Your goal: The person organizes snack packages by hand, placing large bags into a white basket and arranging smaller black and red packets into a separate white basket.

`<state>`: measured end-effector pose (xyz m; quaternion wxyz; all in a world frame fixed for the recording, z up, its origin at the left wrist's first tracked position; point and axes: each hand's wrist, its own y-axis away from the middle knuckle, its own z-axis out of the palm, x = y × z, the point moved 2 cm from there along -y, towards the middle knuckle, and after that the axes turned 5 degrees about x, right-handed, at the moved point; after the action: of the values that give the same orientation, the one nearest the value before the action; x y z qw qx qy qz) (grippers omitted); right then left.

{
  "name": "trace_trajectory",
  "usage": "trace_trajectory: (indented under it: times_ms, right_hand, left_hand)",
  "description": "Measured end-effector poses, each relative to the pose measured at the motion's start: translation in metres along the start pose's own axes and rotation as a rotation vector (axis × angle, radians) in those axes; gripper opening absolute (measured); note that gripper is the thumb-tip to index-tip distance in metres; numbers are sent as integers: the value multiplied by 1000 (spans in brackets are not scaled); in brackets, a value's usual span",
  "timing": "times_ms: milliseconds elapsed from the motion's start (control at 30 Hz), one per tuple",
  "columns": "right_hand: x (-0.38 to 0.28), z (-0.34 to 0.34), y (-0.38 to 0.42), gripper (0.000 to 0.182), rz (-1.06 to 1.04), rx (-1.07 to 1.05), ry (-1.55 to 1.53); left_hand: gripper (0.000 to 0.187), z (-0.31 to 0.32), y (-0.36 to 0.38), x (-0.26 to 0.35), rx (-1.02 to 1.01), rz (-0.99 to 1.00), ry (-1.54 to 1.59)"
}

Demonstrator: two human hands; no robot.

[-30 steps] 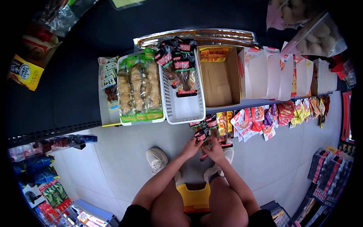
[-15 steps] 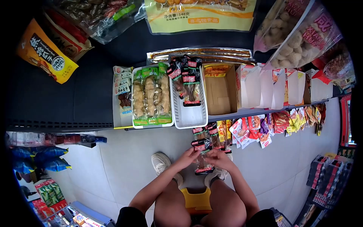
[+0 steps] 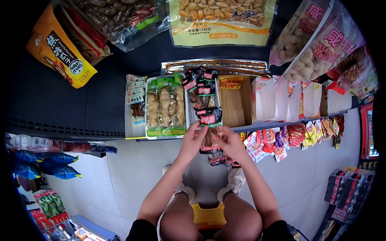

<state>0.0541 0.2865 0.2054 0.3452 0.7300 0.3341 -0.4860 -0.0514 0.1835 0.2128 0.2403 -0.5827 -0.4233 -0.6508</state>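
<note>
Between my two hands is a black-and-red snack packet (image 3: 210,117), held upright in front of the white basket (image 3: 200,132). My left hand (image 3: 193,140) pinches its left side, fingers closed. On its right side, the fingers of my right hand (image 3: 231,143) are closed as well. More black-and-red packets (image 3: 201,86) lie in the back of the basket. To the left stands a tray of green-edged packets (image 3: 165,105), and to the right an open cardboard box (image 3: 235,105). Other dark packets (image 3: 217,159) lie on the floor, partly hidden below my hands.
White boxes (image 3: 265,100) line the shelf to the right. Colourful packets (image 3: 267,140) lie on the floor below them. Large bags (image 3: 219,24) hang or stand above the row. A yellow stool (image 3: 209,216) is between my legs.
Both hands have moved up from near the floor to the basket's front edge, bringing the packet with them. The view has shifted slightly.
</note>
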Motion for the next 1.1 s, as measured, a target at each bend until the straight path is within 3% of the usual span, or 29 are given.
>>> trace_trajectory:
  times_ms: [67, 133, 267, 367, 533, 633, 700, 1033, 1100]
  right_hand:
    - [-16, 2, -20, 22, -164, 130, 109]
    - [-28, 4, -61, 21, -129, 118, 151]
    - [-54, 1, -94, 25, -137, 177, 295]
    - [-46, -1, -117, 24, -145, 153, 334]
    - [-22, 0, -120, 24, -62, 119, 298]
    - [-8, 10, -117, 23, -68, 99, 189]
    - [-2, 15, -116, 21, -12, 58, 229]
    - [28, 37, -117, 19, -52, 168, 226]
    - [33, 40, -119, 17, -149, 204, 289]
  left_hand:
    - [31, 2, -6, 10, 89, 17, -105]
    - [33, 0, -42, 25, 121, 204, -235]
    - [34, 5, -84, 18, 276, 299, -164]
    - [35, 6, -86, 47, 148, 234, -201]
    - [35, 6, -95, 14, 176, 115, -145]
    - [33, 0, -98, -15, 256, 171, -183]
    - [33, 2, -93, -23, 301, 276, -420]
    - [44, 9, -85, -27, 314, 268, -326]
    - [46, 10, -82, -25, 305, 282, -354]
